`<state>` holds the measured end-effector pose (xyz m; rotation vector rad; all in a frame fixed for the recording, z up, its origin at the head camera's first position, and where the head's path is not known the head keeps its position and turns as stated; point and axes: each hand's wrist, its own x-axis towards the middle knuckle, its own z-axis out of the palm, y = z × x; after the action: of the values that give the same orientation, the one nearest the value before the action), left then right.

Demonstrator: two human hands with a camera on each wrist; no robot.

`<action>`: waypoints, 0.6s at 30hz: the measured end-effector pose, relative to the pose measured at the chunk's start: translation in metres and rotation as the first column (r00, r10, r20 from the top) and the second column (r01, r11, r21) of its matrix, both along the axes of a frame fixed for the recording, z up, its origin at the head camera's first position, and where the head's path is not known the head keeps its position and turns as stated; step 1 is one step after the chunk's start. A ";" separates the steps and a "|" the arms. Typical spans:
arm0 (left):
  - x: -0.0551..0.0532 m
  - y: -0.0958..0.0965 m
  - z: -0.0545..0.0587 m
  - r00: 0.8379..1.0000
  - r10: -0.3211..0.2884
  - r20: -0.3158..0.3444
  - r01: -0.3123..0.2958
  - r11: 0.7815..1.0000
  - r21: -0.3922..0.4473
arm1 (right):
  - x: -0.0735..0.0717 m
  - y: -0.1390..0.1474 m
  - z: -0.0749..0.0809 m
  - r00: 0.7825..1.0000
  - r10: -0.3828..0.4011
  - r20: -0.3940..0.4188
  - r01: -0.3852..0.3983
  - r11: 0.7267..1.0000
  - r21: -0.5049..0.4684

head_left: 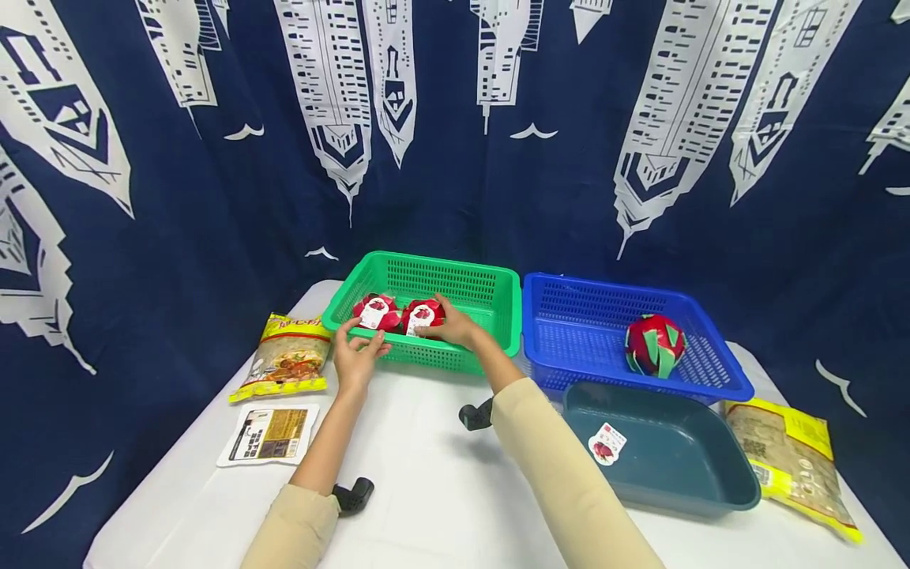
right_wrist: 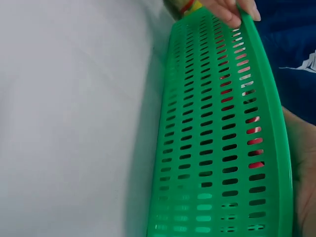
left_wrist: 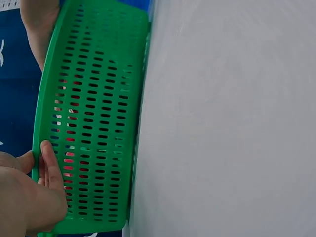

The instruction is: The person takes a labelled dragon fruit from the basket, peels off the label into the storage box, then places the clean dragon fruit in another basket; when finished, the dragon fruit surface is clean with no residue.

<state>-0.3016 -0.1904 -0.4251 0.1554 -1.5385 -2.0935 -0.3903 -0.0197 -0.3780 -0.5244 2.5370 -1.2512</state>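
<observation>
Two red dragon fruits with white picture labels lie side by side in the green basket (head_left: 483,288), against its front wall. My right hand (head_left: 458,328) reaches over the front rim and grips the right dragon fruit (head_left: 429,310), thumb near its label. The left dragon fruit (head_left: 380,310) lies beside it. My left hand (head_left: 357,363) pinches the basket's front rim near its left corner. In the left wrist view, the fingers (left_wrist: 52,165) are outside the wall and the thumb is over the rim. In the right wrist view, the basket wall hides most of the right hand (right_wrist: 305,168).
A blue basket (head_left: 576,336) with another dragon fruit (head_left: 654,345) stands to the right. Before it sits a dark teal bin (head_left: 675,442) with a label card (head_left: 607,444) inside. Yellow food bags (head_left: 290,356) (head_left: 796,458) lie at both sides, and a white packet (head_left: 270,433) at left.
</observation>
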 end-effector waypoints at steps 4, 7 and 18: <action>0.003 0.005 0.004 0.999 0.022 0.023 -0.022 1.000 -0.019 | -0.001 0.003 0.000 0.999 -0.034 0.000 0.034 0.999 -0.019; 0.003 0.004 0.005 1.000 0.015 0.019 -0.015 1.000 -0.016 | 0.001 0.003 0.001 0.996 -0.090 -0.014 0.089 0.995 -0.049; 0.006 0.004 0.008 1.000 -0.001 0.028 0.001 1.000 -0.008 | 0.005 0.012 0.008 0.952 -0.247 -0.178 0.196 0.945 -0.262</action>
<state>-0.2961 -0.1867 -0.4174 0.1819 -1.5636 -2.0935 -0.3856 -0.0076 -0.3703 -0.4487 2.6925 -1.6848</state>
